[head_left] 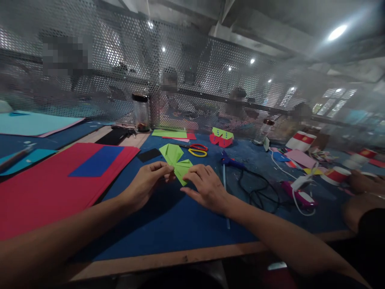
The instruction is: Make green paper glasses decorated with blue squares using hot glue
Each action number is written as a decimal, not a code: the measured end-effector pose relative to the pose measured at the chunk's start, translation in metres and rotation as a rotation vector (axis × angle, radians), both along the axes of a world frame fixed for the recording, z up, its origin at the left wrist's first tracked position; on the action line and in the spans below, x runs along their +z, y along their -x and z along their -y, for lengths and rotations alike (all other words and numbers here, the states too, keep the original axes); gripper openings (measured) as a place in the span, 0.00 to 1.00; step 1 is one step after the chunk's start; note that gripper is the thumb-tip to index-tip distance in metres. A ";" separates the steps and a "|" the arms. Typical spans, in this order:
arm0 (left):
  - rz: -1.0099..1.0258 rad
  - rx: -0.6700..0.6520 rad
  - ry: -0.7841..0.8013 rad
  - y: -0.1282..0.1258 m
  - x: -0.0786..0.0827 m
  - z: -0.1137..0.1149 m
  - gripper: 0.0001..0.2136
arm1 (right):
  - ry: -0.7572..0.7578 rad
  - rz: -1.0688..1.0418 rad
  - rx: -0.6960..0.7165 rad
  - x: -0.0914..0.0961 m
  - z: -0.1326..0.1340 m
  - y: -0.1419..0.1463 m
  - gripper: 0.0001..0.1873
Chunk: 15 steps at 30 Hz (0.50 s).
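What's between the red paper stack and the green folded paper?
Head view: a small black sheet, flat on the blue table, left of the green paper.

Lime-green folded paper (173, 155), red sheets (54, 188)

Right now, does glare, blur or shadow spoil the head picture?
Head view: the folded green paper is fairly sharp, free of glare; ceiling light at upper right flares white; perforated screen looks hazy; soft shadow darkens the blue tabletop beside the left forearm.

Bare hands (209, 186), bare forearms (267, 235) (dark cloth (323, 281) lower right)
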<state>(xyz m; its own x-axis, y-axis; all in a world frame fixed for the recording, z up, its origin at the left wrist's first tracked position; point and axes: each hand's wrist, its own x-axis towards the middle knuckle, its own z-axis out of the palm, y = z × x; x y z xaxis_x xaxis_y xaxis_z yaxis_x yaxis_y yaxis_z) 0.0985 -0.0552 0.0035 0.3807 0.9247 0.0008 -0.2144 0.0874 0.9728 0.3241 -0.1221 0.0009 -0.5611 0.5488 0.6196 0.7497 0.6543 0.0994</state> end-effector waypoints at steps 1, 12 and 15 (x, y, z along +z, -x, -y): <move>0.000 -0.008 0.000 0.000 -0.001 0.000 0.18 | -0.012 0.007 -0.016 -0.001 -0.001 0.000 0.11; -0.029 0.011 -0.017 0.000 0.002 0.003 0.20 | -0.066 -0.228 -0.009 -0.001 -0.011 -0.005 0.03; -0.036 0.052 -0.088 0.002 0.004 0.001 0.20 | 0.034 -0.449 -0.053 0.000 -0.017 -0.010 0.02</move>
<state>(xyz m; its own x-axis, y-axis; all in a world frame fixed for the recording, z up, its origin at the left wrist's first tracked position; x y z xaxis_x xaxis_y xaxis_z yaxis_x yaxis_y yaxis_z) 0.0964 -0.0561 0.0070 0.3337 0.9401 0.0699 -0.1814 -0.0087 0.9834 0.3342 -0.1055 0.0012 -0.2115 0.5938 0.7763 0.7462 0.6111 -0.2642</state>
